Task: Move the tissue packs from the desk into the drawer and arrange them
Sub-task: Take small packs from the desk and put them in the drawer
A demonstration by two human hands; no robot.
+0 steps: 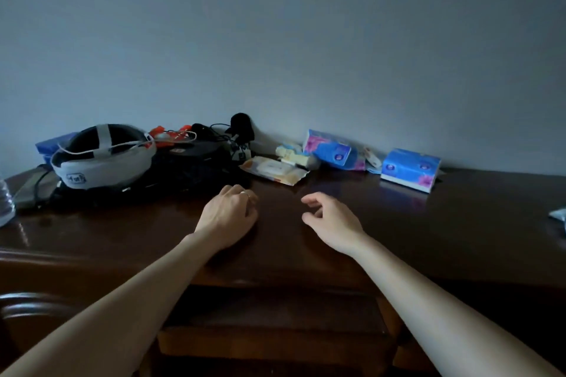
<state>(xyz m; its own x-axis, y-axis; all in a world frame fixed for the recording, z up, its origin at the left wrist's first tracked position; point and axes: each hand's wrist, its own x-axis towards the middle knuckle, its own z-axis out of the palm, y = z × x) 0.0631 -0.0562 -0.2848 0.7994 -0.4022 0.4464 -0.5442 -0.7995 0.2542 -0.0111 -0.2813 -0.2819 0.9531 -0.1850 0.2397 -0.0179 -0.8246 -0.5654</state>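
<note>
Open drawer (275, 309) looks bare; left hand (228, 217) curled, right hand (332, 220) loosely spread.

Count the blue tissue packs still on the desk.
2: one blue pack leaning at the wall, another lying to its right. The blue item behind the headset might be a third; unclear.

I see both bare forearms reaching forward from the bottom corners, converging toward the middle. My left hand (228, 217) lies palm down, knuckles up, its fingers curled loosely under, with a ring (243, 192) on one finger. My right hand (332, 222) is just beside it, apart from it, turned partly on its side so the thumb faces the left hand. Its fingers are half curled and spread, the thumb separate below them. Neither hand holds anything. Both wrists are straight, in line with the forearms.
</note>
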